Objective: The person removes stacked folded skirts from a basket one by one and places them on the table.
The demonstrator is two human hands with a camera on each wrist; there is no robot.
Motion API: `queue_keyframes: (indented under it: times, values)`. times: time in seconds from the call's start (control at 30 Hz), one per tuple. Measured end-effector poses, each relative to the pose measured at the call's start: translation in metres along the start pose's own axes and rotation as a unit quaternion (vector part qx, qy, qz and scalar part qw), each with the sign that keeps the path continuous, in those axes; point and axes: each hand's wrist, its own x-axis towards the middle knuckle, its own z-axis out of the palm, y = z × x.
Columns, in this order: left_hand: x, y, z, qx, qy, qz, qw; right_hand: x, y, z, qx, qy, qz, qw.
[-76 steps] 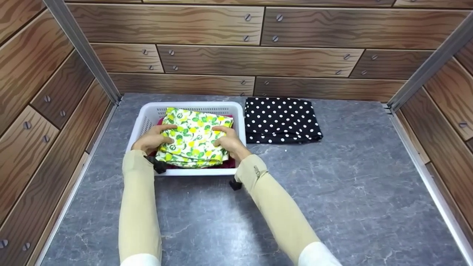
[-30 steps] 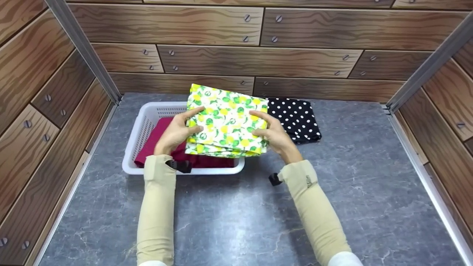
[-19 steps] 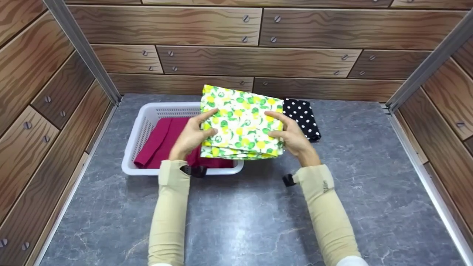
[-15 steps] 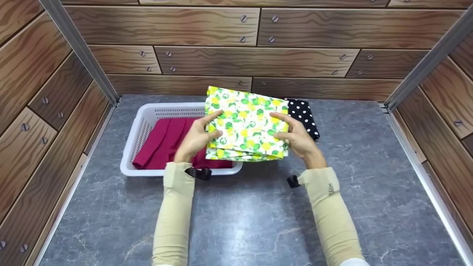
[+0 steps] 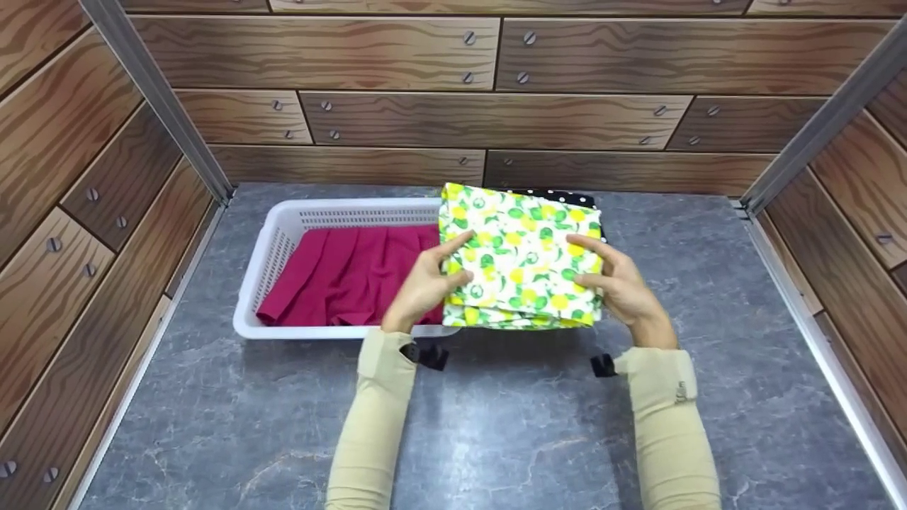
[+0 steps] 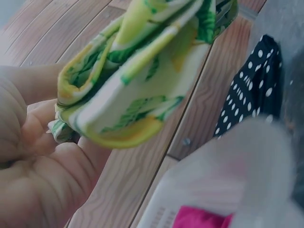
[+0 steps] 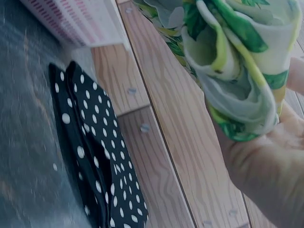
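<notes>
Three views of your hands: one from above and behind, two close in at the wrists.
Your head camera looks forward and down over your left hand (image 5: pixel 425 285) and right hand (image 5: pixel 625 285), far enough back to include the sleeves (image 5: pixel 677 439), the tabletop (image 5: pixel 482 439) and the plank wall (image 5: pixel 567 120) beyond them. Your left wrist camera sits close beside its palm, tilted so the tabletop lies rightmost; your right wrist camera, equally close, tilts the other way, with the tabletop leftmost. You share the lemon-print cloth (image 5: pixel 524 258) between your hands, the dotted cloth (image 7: pixel 99 116) and the basket (image 5: pixel 290 331) across all three views.
</notes>
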Motion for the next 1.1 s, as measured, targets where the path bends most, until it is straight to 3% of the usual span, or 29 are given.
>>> queue_keyframes:
  times: [0.4,0.57,0.8,1.1]
  values:
    - [-0.004,-0.013,0.044,-0.018,-0.062,-0.008,0.9979,-0.040,0.009,-0.035,0.007,0.018,0.006,0.9998]
    - [-0.005,-0.019,0.058,-0.023,-0.066,-0.012,0.9975,-0.049,0.012,-0.046,0.010,0.018,0.009,0.9998]
    - [-0.012,-0.033,0.078,-0.012,-0.074,-0.015,0.9971,-0.059,0.025,-0.058,-0.034,0.034,0.025,0.9985]
    - [-0.018,-0.056,0.091,-0.009,-0.070,-0.038,0.9968,-0.063,0.045,-0.069,-0.048,0.024,0.061,0.9967]
